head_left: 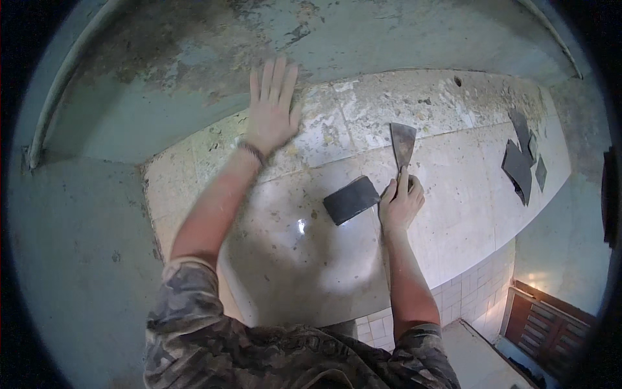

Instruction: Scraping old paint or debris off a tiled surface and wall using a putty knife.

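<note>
My left hand [273, 117] is stretched flat with its fingers spread, at the line where the tiled ledge meets the peeling wall [188, 58]. Nothing is in it. In my right hand [402, 204] is a putty knife [403, 146], gripped by its handle, with the wide blade pointing away from me over the ledge. Just left of that hand, a dark rectangular sanding block [352, 200] lies on the tiles. Whitish patches and grit cover the ledge's far strip, between my left hand and the blade.
Several torn dark sheets, like sandpaper [517, 172], lie on the right part of the tiled ledge [447, 188]. The ledge's near edge curves in front of me. Pipes [55, 91] run along the wall at upper left and upper right. A brown wooden shutter [544, 327] stands low at the right.
</note>
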The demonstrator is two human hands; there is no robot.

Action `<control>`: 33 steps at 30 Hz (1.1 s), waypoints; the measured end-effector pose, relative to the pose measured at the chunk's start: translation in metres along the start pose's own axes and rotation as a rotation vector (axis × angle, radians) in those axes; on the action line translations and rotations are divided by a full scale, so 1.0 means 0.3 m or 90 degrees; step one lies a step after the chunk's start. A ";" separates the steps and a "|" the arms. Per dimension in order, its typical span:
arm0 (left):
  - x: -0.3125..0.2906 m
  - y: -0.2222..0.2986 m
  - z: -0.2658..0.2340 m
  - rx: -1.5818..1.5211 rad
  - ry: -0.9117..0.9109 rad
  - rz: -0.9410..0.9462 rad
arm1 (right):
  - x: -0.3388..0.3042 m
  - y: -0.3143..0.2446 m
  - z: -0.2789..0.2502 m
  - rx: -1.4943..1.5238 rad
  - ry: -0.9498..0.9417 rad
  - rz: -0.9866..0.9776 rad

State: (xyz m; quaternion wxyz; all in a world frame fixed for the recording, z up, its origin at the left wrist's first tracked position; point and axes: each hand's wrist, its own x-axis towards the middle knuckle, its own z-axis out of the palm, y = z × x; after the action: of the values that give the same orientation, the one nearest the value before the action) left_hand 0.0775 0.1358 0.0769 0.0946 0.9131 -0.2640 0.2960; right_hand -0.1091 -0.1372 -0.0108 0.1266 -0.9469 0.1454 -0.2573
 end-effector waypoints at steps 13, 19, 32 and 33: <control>0.288 0.068 0.304 0.283 -0.082 0.097 | 0.017 -0.032 -0.020 -0.020 -0.030 0.029; 0.042 0.077 0.342 -0.084 -0.212 0.248 | 0.016 -0.017 -0.014 -0.048 -0.013 0.023; -0.165 0.044 0.265 -0.123 -0.220 -0.006 | 0.011 -0.020 -0.008 -0.056 -0.017 0.028; -0.173 0.046 0.253 -0.134 -0.243 -0.011 | 0.011 -0.018 -0.010 -0.060 -0.019 0.033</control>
State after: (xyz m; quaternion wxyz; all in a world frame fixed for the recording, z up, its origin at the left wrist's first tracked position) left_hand 0.0718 0.1211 -0.0147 0.1402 0.9399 -0.2987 0.0880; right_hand -0.1068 -0.1337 -0.0052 0.0905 -0.9515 0.1796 -0.2327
